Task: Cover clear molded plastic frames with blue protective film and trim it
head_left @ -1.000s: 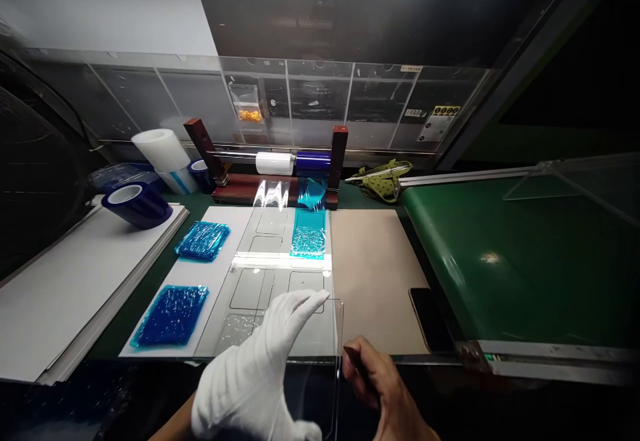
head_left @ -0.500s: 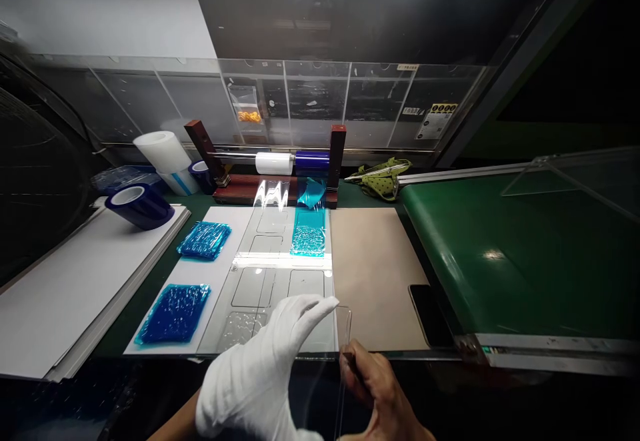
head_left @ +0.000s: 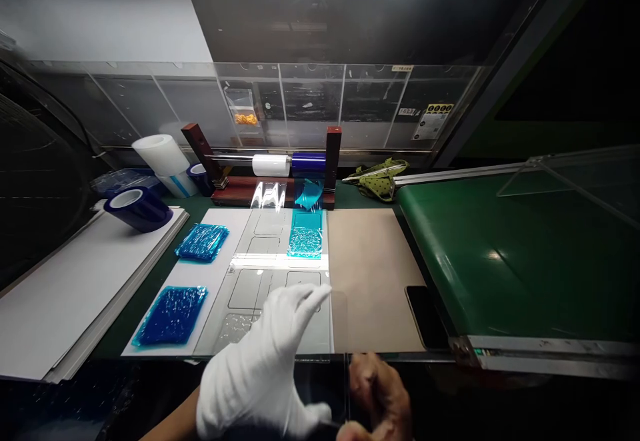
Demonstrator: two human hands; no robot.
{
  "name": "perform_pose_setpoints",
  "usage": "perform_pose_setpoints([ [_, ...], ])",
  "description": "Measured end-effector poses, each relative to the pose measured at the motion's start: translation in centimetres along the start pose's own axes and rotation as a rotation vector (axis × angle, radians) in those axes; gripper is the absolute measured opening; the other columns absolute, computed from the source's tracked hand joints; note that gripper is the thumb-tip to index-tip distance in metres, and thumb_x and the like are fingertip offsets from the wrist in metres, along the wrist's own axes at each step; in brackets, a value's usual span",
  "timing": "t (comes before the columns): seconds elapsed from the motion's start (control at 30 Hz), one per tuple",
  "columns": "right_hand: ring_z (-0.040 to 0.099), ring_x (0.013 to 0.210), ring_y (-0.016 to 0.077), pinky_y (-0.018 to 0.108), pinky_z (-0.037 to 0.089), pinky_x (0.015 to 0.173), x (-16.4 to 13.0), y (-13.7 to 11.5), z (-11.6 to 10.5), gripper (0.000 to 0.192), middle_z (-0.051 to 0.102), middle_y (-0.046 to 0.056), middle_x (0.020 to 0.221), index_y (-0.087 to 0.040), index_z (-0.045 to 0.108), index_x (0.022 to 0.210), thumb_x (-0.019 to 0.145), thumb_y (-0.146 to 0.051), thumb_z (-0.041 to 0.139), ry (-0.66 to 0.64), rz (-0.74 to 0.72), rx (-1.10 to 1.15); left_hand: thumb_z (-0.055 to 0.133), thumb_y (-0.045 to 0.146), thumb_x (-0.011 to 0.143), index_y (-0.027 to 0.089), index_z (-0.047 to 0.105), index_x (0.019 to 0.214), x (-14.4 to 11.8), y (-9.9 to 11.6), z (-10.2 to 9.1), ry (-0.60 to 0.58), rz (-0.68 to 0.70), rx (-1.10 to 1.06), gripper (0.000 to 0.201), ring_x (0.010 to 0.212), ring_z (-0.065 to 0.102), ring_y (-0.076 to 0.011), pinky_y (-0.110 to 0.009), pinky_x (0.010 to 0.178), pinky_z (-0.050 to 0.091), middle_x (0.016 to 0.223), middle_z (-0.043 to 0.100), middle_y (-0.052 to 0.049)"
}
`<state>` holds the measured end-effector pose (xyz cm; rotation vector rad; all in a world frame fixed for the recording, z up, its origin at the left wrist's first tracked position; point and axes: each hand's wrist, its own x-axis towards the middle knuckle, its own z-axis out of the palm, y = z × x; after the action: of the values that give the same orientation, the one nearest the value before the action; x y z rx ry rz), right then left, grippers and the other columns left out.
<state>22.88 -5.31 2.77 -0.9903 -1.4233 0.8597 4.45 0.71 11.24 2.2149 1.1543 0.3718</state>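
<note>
My left hand [head_left: 265,368], in a white glove, holds a thin clear panel [head_left: 340,321] between its fingers and thumb at the near edge of the bench. The panel is see-through, so its outline is faint. My bare right hand [head_left: 383,388] is curled up beside the panel's right edge, low in the view; whatever its fingers pinch is hidden. Beyond the glove lies a glass plate [head_left: 245,288] marked with dark rectangular outlines. Blue film [head_left: 306,238] and clear film run onto it from a roller stand [head_left: 270,191]. Two blue film-wrapped stacks [head_left: 173,314] [head_left: 203,242] sit to its left.
White sheets [head_left: 60,288] are piled on the left with a blue film roll [head_left: 155,214] on top. White rolls [head_left: 160,154] stand behind. A brown board [head_left: 373,261] and a phone [head_left: 425,314] lie right of the plate, beside a green conveyor belt [head_left: 540,254].
My right hand has shifted slightly down along the panel's right edge, its fingers curling more. My left hand keeps its grip, its thumb a little higher. The view has moved slightly.
</note>
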Motion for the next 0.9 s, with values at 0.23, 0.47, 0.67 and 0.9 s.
perform_pose_setpoints([
  [0.23,0.037,0.049,0.0092,0.022,0.035,0.048,3.4,7.9,-4.9,0.034,0.034,-0.007,0.057,-0.023,0.035,0.069,0.087,-0.048,0.048,0.072,0.278,-0.397,0.075,0.045,0.050,0.019,0.016,0.147,0.4,-0.8,0.2,0.207,-0.058,0.212,0.116,0.121,0.034,-0.0430,-0.061,0.103,0.024,0.136,0.035,-0.019],
  [0.47,0.064,0.086,0.0268,0.040,0.049,0.075,4.9,17.4,-7.6,0.033,0.066,0.014,0.093,-0.015,0.059,0.092,0.085,-0.043,0.043,-0.126,0.320,-0.814,0.060,0.062,0.069,0.021,0.021,0.145,-0.1,-3.5,0.9,-0.029,-0.318,-1.078,0.095,0.133,0.032,-0.0319,-0.055,0.109,0.023,0.146,0.033,-0.015],
  [0.67,0.048,0.123,0.0270,0.045,0.044,0.100,6.9,7.6,-5.4,0.065,0.051,0.014,0.134,-0.017,0.038,0.136,0.083,-0.049,0.055,-0.233,0.046,-0.733,0.039,0.085,0.062,0.000,0.032,0.136,-0.8,-5.2,3.7,-0.187,-0.415,-2.005,0.114,0.126,0.040,-0.0365,-0.053,0.099,0.032,0.141,0.035,-0.026],
  [0.9,0.034,0.134,0.0343,0.055,0.029,0.110,8.0,-0.1,1.7,0.111,0.037,0.019,0.145,-0.011,0.009,0.148,0.067,-0.062,0.065,-0.629,-0.270,-0.769,0.040,0.085,0.061,0.003,0.038,0.129,-0.9,-5.2,5.1,-0.146,-0.358,-2.120,0.107,0.127,0.035,-0.0368,-0.050,0.099,0.027,0.133,0.042,-0.024],
])
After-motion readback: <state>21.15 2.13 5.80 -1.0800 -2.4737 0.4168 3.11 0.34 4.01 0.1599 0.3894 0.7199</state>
